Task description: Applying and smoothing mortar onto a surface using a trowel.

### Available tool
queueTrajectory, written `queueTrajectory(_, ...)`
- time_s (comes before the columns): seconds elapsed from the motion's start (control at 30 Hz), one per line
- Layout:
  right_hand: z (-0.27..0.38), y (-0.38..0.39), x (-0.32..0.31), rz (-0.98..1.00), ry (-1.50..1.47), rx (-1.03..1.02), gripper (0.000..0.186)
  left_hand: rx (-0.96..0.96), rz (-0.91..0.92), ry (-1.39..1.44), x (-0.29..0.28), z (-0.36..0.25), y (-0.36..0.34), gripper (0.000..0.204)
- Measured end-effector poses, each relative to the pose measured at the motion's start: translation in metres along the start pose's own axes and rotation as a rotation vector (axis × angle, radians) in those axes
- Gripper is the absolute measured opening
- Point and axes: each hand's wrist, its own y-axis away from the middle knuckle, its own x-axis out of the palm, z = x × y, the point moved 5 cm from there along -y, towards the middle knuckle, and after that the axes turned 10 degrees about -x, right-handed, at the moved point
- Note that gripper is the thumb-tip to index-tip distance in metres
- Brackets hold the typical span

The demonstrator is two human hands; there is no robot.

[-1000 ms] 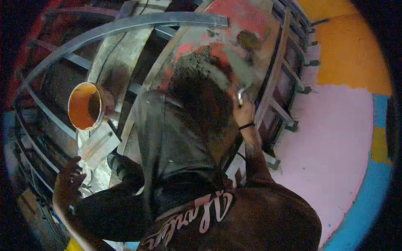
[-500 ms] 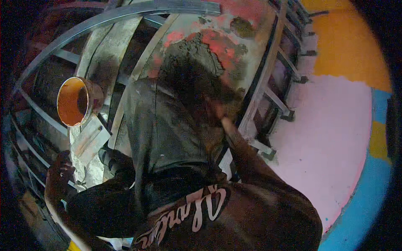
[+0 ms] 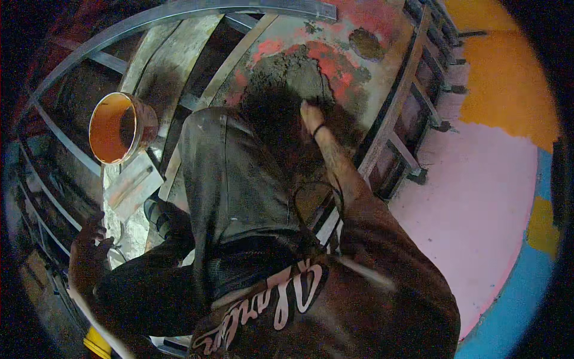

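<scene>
My right hand point(image 3: 312, 117), a dark band at its wrist, is closed at the near edge of a grey mortar heap point(image 3: 304, 75). Whatever it grips is lost in shadow. The mortar lies spread on a pale surface stained red and pink. Low on the left, my left hand point(image 3: 91, 240) hangs beside my leg, fingers loosely bent and apart, with nothing visible in them. Just beyond it, a flat rectangular plate point(image 3: 136, 186) with a narrow handle-like strip leans below an orange bucket point(image 3: 110, 127), whose inside is partly dark.
A curved metal rail point(image 3: 179, 17) with crossbars arcs around the left and top. Another barred frame point(image 3: 391, 128) runs along the right, beside a floor painted pink point(image 3: 472, 209), orange and blue. A yellow object point(image 3: 95, 344) shows at the lower left.
My right hand has moved up and forward to the mortar, out of its earlier blur. The view has shifted slightly. My left hand stays near the same spot.
</scene>
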Motion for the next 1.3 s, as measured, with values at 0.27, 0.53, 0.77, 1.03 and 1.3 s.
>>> queueTrajectory(0.27, 0.109, 0.076, -0.084, -0.2, -0.757, 0.414, 0.043, -0.158, -0.024, -0.051, 0.003, 0.001, 0.018, 0.057)
queueTrajectory(0.53, 0.142, 0.083, -0.165, -0.242, 0.44, -0.04, 0.048, -0.063, -0.01, 0.22, 0.001, 0.042, -0.009, 0.057)
queueTrajectory(0.77, 0.135, 0.082, -0.14, -0.088, -0.212, 0.111, 0.026, 0.028, 0.054, 0.253, -0.005, 0.056, -0.024, 0.061)
queueTrajectory(1.03, 0.189, 0.073, 0.088, 0.679, -0.146, -0.144, 0.03, -0.108, 0.052, 0.034, -0.01, 0.045, -0.004, 0.053)
queueTrajectory(1.3, 0.132, 0.094, 0.085, 0.719, -0.32, 0.026, 0.029, -0.196, 0.074, 0.061, 0.004, 0.069, -0.004, 0.053)
